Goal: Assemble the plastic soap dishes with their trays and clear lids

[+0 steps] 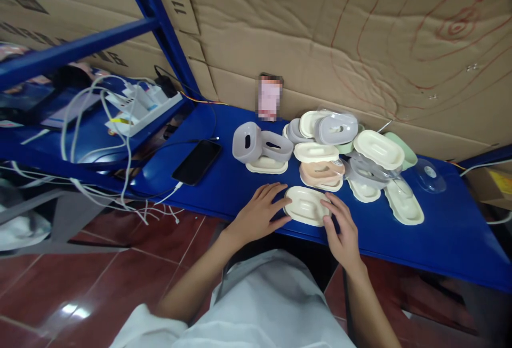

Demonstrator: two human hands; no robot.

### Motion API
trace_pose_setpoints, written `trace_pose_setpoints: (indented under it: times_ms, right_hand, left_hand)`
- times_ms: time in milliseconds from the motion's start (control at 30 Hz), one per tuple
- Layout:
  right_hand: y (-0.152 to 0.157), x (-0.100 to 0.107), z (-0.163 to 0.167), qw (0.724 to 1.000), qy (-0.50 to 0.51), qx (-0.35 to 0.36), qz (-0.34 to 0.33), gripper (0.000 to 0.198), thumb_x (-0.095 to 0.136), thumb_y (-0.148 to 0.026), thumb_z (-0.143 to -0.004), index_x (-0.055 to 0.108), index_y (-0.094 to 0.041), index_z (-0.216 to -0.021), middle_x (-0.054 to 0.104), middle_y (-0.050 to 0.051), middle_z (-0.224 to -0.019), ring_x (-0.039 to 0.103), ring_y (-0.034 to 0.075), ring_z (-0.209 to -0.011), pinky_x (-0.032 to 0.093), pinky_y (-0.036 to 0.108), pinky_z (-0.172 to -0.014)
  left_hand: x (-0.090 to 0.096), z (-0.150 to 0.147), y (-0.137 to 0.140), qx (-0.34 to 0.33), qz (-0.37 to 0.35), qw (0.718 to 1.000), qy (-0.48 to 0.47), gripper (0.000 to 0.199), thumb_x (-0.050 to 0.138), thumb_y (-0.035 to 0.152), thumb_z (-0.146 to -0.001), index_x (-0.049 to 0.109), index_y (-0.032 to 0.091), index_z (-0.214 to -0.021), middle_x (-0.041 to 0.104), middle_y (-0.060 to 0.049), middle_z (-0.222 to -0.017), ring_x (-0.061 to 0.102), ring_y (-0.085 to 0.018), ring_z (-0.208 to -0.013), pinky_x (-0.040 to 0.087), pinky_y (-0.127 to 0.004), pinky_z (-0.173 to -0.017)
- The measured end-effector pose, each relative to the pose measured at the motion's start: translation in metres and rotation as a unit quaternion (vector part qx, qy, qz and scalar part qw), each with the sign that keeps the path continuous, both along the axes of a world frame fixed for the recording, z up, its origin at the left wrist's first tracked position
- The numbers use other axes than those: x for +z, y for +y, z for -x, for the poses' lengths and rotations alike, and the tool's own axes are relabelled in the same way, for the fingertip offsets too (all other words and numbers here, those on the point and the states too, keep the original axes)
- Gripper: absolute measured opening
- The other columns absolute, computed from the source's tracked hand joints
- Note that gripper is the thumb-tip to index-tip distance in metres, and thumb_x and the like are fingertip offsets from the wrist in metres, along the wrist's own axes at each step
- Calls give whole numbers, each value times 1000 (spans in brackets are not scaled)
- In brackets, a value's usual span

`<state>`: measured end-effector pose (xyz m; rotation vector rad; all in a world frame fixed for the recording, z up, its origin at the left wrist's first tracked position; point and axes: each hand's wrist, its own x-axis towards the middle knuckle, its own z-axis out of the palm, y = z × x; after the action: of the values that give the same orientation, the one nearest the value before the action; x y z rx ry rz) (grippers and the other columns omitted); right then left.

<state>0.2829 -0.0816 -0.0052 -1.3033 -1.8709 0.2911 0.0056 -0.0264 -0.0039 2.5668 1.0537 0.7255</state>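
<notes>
A cream, oval plastic dish [306, 206] with a raised rim and a sunken middle lies at the front edge of the blue table [240, 196]. My left hand [260, 212] holds its left side, index fingertip and thumb at the rim and the other fingers stretched out. On the opposite side, my right hand [342, 228] has its fingers on the rim and its thumb at the near corner. Just behind the dish sits a peach-coloured piece [322, 172] stacked on cream ones. Two grey, cup-like pieces with dark slots [247, 142] rest beside another cream dish [267, 165].
Several cream, grey and green pieces [378, 148] are piled at the back right, near a clear plastic cover [430, 175]. A black phone [197, 162] lies on the left. Another phone [269, 97] leans on the cardboard wall [304, 33]. White cables [128, 177] trail from a power strip [148, 113].
</notes>
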Motion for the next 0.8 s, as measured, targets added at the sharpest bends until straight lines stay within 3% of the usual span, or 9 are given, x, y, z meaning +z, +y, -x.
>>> trace_pose_setpoints:
  times_ms: [133, 267, 367, 567, 800]
  right_hand:
    - [3, 2, -7, 999, -36, -7, -11, 35, 58, -27, -109, 66, -31, -143, 66, 11, -151, 61, 30, -143, 51, 53, -117]
    - [13, 0, -27, 989, -143, -44, -20, 41, 58, -34, -110, 61, -31, -151, 64, 12, -154, 59, 33, -145, 47, 55, -118]
    - [20, -10, -40, 973, -206, -98, -13, 51, 53, -40, -112, 51, -29, -161, 56, 16, -162, 54, 37, -150, 44, 58, -117]
    - [25, -18, -41, 970, -227, -83, 18, 56, 49, -44, -113, 40, -32, -168, 57, 15, -160, 55, 34, -146, 44, 55, -116]
    - [22, -18, -42, 964, -244, -106, -1, 47, 55, -46, -111, 59, -29, -154, 64, 16, -135, 61, 35, -126, 49, 52, -104]
  left_hand:
    - [0, 2, -2, 8, -1, 1000, -29, 25, 76, 39, -99, 67, 19, -111, 56, -20, -154, 52, -36, -148, 49, -56, -121]
    - [1, 5, -3, -12, 11, 999, -40, 24, 80, 36, -93, 62, 21, -98, 63, -15, -140, 58, -33, -139, 51, -52, -117]
    - [2, 4, -3, -15, 13, 999, -40, 18, 77, 28, -92, 62, 21, -100, 63, -15, -140, 58, -33, -140, 52, -50, -117]
    - [5, 2, -4, -2, -16, 999, -37, 29, 65, 13, -90, 66, 22, -118, 56, -15, -154, 43, -34, -158, 34, -59, -133]
    - [-2, 5, 0, 2, 8, 999, -32, 27, 75, 40, -101, 70, 22, -120, 57, -16, -156, 51, -35, -150, 44, -59, -125]
